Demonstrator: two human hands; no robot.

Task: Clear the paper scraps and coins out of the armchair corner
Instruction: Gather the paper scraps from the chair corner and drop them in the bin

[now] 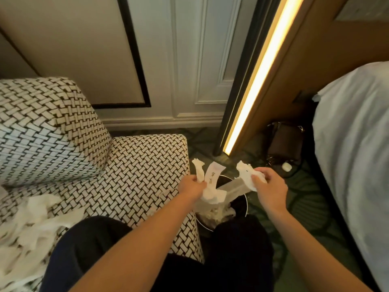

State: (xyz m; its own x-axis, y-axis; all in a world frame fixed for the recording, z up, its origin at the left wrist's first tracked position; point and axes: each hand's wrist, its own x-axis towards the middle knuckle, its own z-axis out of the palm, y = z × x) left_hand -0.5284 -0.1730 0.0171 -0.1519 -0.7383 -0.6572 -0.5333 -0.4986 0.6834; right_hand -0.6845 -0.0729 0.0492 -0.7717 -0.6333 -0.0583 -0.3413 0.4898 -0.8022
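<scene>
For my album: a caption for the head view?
Over a round black bin, the left hand and right hand grip torn white paper scraps.

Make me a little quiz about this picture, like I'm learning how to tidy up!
1. True or false: the left hand and the right hand each hold paper scraps.
2. What sits below the hands? A) a round bin B) a sink C) a drawer
3. Fill in: a pile of loose scraps lies on the ____ seat.
Key: 1 true; 2 A; 3 armchair.
</scene>
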